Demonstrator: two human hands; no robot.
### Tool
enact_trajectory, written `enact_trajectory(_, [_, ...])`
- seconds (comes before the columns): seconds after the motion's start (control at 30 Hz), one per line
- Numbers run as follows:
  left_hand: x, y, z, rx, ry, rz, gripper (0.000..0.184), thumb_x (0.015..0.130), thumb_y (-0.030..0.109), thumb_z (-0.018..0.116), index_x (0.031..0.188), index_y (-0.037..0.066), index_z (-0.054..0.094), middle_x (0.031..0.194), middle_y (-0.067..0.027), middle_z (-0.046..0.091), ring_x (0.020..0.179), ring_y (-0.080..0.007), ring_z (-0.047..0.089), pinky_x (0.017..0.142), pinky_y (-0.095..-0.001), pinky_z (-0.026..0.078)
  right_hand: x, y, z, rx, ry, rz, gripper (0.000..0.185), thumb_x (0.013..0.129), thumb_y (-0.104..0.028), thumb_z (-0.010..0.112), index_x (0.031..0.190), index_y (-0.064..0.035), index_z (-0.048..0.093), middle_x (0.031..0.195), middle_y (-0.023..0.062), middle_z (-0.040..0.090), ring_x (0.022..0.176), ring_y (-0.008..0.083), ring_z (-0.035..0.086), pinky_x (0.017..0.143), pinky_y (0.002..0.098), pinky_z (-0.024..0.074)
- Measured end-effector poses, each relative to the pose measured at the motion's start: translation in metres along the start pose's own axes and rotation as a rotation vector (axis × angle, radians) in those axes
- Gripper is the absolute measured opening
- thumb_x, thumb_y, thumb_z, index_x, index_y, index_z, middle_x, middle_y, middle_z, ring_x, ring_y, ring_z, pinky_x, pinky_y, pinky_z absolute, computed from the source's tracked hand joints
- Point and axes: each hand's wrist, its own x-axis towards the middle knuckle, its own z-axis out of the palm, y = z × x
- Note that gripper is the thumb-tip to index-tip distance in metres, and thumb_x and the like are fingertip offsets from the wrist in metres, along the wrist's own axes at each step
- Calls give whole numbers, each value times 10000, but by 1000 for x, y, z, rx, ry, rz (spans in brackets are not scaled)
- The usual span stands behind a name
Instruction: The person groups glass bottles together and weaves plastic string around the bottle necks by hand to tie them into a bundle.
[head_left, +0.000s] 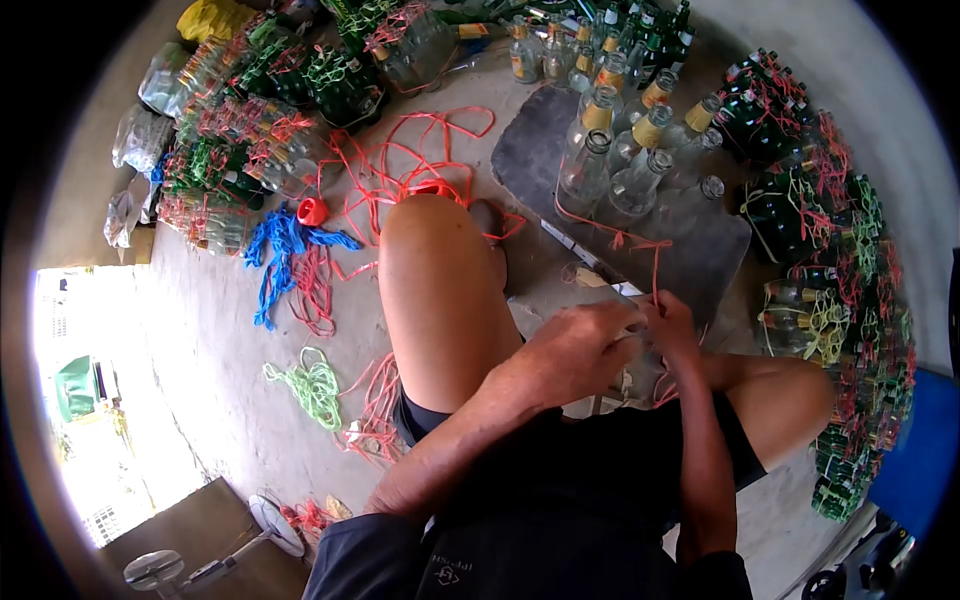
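Clear glass bottles [632,190], some with gold neck labels, stand grouped on a dark board [530,140]. Red plastic string [600,228] runs around their near side, with a small knot in it. One strand stretches down from there to my right hand [672,325], whose fingers are closed on it. Close beside it, nearly touching, is my left hand [575,350], its fingers bent and somewhat blurred. What my left fingers hold, if anything, is hidden. A long, thin pale strip [590,262] lies along the board's edge, just beyond my hands.
Tied bundles of green and clear bottles [270,140] are stacked at the left; more green bottles [780,215] line the right wall. Loose red string [430,150], blue strips [275,250] and a green string coil [308,385] lie on the floor. My bare knee [430,250] rises centrally.
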Motion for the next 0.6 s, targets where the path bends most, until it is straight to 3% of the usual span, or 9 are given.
enact_trajectory(0.07, [-4,11,-25,-67,48,-35,249,956,104,702,1181,-3,701,1063,-218,736,953,-378,739,825,-462,584,9,23,0,-256,11,-132,203,997,-204,601,1052,-17,654,870,160,688,738,295,679,693,435,542])
enact_trajectory(0.13, [-6,14,-32,-106,63,-141,238,952,100,708,1166,-4,713,1093,-236,741,960,-380,748,825,-449,584,-9,12,10,-465,109,-260,203,976,-203,589,1076,-34,639,942,225,706,857,420,700,785,509,532])
enact_trajectory(0.2, [-1,13,-27,-94,68,-192,225,962,94,714,1162,-9,712,1083,-216,748,928,-326,758,805,-398,589,-19,13,19,-351,75,-248,188,966,-192,591,1055,-32,635,974,243,720,948,476,689,825,552,530])
enact_trajectory(0.23, [0,11,-24,-61,72,-176,217,965,83,711,1160,-11,710,1074,-200,752,923,-292,758,805,-371,587,-20,18,23,-454,86,-283,207,962,-188,595,1069,-13,625,964,269,712,978,473,694,851,578,529])
enact_trajectory(0.27, [3,10,-21,-63,54,-156,220,968,77,707,1170,-9,710,1074,-182,755,927,-271,751,809,-359,583,-27,8,21,-523,3,-156,240,958,-176,610,1137,-16,610,993,261,702,1036,448,690,860,528,526])
enact_trajectory(0.43, [24,4,-28,-180,89,-175,260,967,47,694,1224,10,710,1092,-105,762,966,-165,710,825,-311,556,-44,17,20,-642,11,-226,339,943,-150,659,1247,-9,610,1144,270,681,1041,469,684,892,550,536])
enact_trajectory(0.6, [66,25,-61,58,172,-146,229,988,28,653,1208,7,711,1020,-69,739,870,-117,661,761,-282,537,-57,16,4,-822,101,-335,302,891,-107,698,1168,7,659,1074,228,661,1009,435,679,857,537,541])
